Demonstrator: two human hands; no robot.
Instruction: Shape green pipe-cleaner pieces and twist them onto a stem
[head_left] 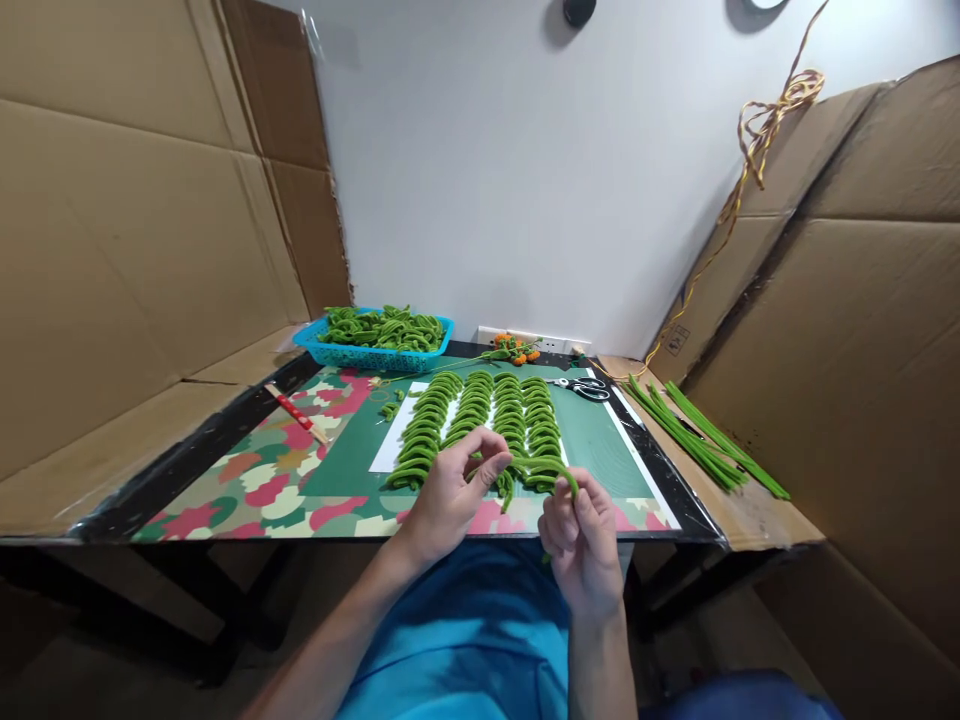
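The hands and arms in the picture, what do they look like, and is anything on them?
The left hand and right hand wear no gloves. The left forearm and right forearm show no sleeves or watch. Blue clothing shows between them.

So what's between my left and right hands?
In the head view, a slender fuzzy green strip runs from your left hand to your right hand.

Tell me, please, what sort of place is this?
Probably a small handicraft workspace: bent green strips lie in rows on a white sheet, scissors lie near them, and a blue basket holds a heap of similar ones.
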